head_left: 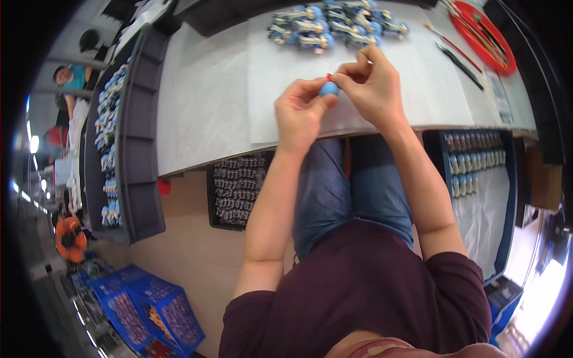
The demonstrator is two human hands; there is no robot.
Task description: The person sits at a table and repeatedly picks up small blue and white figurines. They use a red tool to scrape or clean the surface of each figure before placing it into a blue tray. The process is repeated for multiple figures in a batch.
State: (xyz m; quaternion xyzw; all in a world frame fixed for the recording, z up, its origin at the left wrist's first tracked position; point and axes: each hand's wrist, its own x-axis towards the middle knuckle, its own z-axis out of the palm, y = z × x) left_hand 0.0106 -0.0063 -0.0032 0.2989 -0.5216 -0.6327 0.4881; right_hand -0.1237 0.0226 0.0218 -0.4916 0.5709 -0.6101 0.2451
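Over the white sheet (268, 107) on the table, my two hands meet at fingertip level. My left hand (297, 116) pinches a small light blue rounded piece (329, 89) between thumb and fingers. A tiny red piece (329, 77) sits at the top of it, pinched by the thumb and forefinger of my right hand (377, 89). Whether the two pieces are joined I cannot tell. Just beyond my hands lie two clusters of small blue and white figures (310, 27), several in each.
A red oval tray (507, 64) with brushes stands far right, beside a loose brush (452, 45) and black pen-like tool (459, 65). Dark trays with figures flank the table, left (134, 149) and right (512, 203). Below are another tray (212, 206) and blue crates (170, 292).
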